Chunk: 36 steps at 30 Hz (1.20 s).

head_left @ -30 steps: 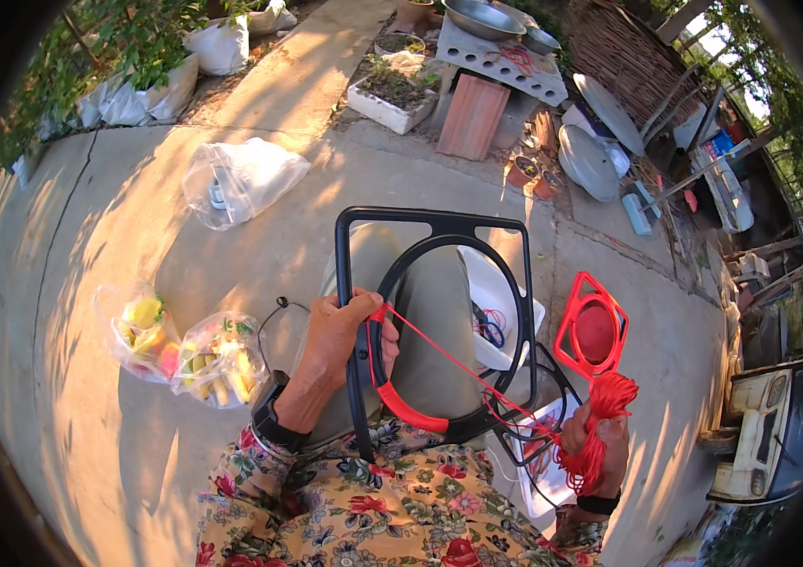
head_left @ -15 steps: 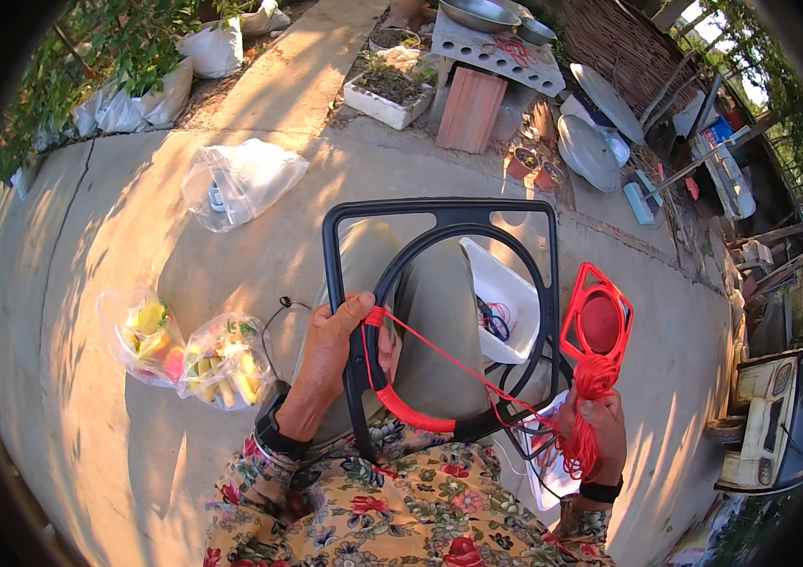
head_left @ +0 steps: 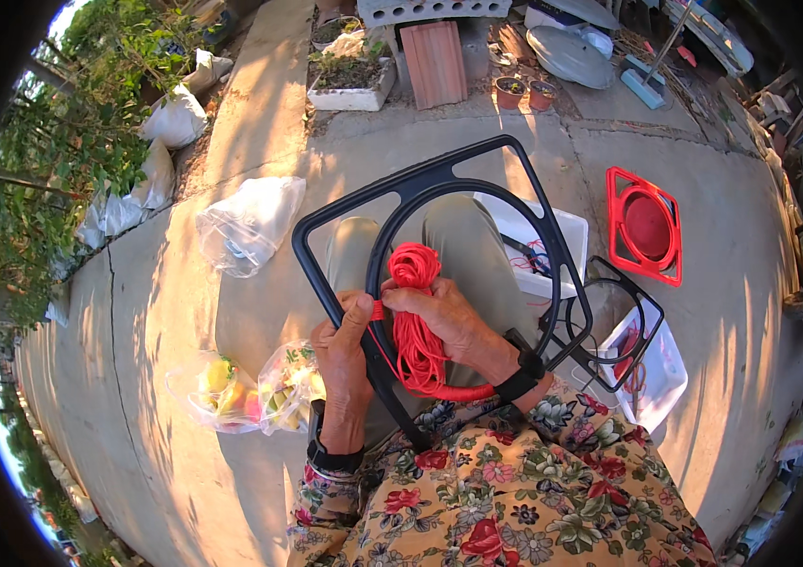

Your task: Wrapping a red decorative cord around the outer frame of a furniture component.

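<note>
A black square frame with a round ring inside it (head_left: 411, 188) rests tilted over my lap. My left hand (head_left: 340, 357) grips the ring's left side with closed fingers, where red cord is wound around it. My right hand (head_left: 453, 321) is closed on a hank of red cord (head_left: 418, 348), which lies inside the ring close to my left thumb. Along the ring's near edge runs a tight red wrapping (head_left: 466, 392). The fingertips of both hands nearly meet at the ring, and the cord strand between them is hard to make out.
On the right lie a red square frame (head_left: 617, 227), another black frame (head_left: 658, 326), a white box (head_left: 572, 231) and a second white box (head_left: 674, 383) with cord. Fruit bags (head_left: 222, 392) sit left, a clear plastic bag (head_left: 255, 222) ahead. Planter (head_left: 354, 97) and pots (head_left: 509, 92) stand farther off.
My right hand has brought the red hank from the far right to the ring's left side, beside my left hand. The frame has tilted, and the view has shifted.
</note>
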Available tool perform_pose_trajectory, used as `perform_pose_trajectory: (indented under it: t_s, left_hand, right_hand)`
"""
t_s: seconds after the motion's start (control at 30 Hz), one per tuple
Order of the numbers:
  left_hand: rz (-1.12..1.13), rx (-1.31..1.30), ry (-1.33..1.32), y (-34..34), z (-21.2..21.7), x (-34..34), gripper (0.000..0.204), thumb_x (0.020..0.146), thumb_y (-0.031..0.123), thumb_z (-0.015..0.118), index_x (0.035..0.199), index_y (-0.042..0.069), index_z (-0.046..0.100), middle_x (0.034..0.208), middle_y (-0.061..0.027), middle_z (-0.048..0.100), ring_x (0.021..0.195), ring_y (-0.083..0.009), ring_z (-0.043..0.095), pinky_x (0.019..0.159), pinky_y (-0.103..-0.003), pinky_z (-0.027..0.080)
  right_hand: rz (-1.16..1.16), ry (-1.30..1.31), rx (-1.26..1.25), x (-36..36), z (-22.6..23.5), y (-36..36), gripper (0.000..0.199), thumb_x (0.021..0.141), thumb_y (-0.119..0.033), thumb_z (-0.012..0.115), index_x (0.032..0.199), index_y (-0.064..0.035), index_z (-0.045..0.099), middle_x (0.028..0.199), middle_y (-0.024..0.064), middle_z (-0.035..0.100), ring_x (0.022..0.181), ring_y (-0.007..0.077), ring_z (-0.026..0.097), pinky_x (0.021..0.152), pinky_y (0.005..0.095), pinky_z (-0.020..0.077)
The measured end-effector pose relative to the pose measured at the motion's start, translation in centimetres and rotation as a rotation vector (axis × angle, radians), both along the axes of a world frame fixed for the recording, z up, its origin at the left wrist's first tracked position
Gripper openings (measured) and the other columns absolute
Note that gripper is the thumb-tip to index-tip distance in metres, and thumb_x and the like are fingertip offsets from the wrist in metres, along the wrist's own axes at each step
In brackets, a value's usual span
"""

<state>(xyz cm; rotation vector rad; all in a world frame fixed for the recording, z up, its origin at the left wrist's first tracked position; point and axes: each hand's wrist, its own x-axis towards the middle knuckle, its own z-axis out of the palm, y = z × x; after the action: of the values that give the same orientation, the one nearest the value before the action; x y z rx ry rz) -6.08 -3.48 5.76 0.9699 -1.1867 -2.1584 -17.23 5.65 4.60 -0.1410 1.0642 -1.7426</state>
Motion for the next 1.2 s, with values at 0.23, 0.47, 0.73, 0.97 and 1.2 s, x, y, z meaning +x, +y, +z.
perform_pose_trajectory:
  t_s: [0.23,0.47,0.73,0.97,1.2]
  left_hand:
    - [0.014,-0.076,-0.074,0.3,0.1,-0.5,0.019,0.090,0.016,0.065,0.096,-0.003,0.069,0.082,-0.0006,0.064,0.073,-0.0056,0.056,0.065,-0.019,0.044]
    - [0.001,-0.079,-0.040,-0.3,-1.4,-0.5,0.021,0.093,0.016,0.059,0.100,-0.003,0.067,0.085,-0.0050,0.066,0.072,-0.0103,0.062,0.064,-0.023,0.050]
    - [-0.126,-0.055,-0.008,-2.2,-4.5,-2.0,0.028,0.094,0.022,0.058,0.109,-0.001,0.059,0.092,-0.0094,0.064,0.080,-0.0176,0.064,0.072,-0.029,0.053]
    - [-0.181,-0.263,-0.196,-3.3,-6.1,-0.8,0.032,0.094,0.027,0.056,0.113,0.001,0.054,0.101,-0.0194,0.061,0.090,-0.0302,0.060,0.083,-0.037,0.049]
    - [-0.101,-0.420,-0.267,-1.5,-3.8,-2.8,0.033,0.088,0.022,0.063,0.089,-0.011,0.064,0.089,-0.0134,0.062,0.076,-0.0197,0.055,0.066,-0.034,0.046]
  right_hand:
    - [-0.031,-0.183,-0.047,0.2,-0.4,0.3,0.020,0.084,-0.018,0.070,0.099,-0.0080,0.062,0.084,-0.0007,0.062,0.073,0.0070,0.061,0.064,0.0218,0.0501]
    - [-0.130,-0.106,-0.173,1.0,-0.7,-0.1,0.020,0.082,-0.018,0.071,0.097,-0.0083,0.061,0.087,-0.0013,0.060,0.081,0.0077,0.058,0.074,0.0257,0.0483]
    - [-0.199,0.177,-0.079,0.3,-3.5,-0.1,0.017,0.081,-0.018,0.066,0.089,-0.0055,0.058,0.079,-0.0029,0.054,0.074,0.0066,0.050,0.067,0.0247,0.0431]
    - [-0.176,0.270,-0.075,0.2,-3.6,1.3,0.036,0.088,-0.030,0.063,0.108,-0.0017,0.051,0.093,0.0004,0.054,0.090,0.0083,0.047,0.086,0.0273,0.0386]
    - [-0.286,0.373,0.092,-0.6,-1.9,1.0,0.048,0.075,-0.042,0.065,0.091,0.0018,0.054,0.081,0.0125,0.054,0.080,0.0264,0.051,0.080,0.0370,0.0407]
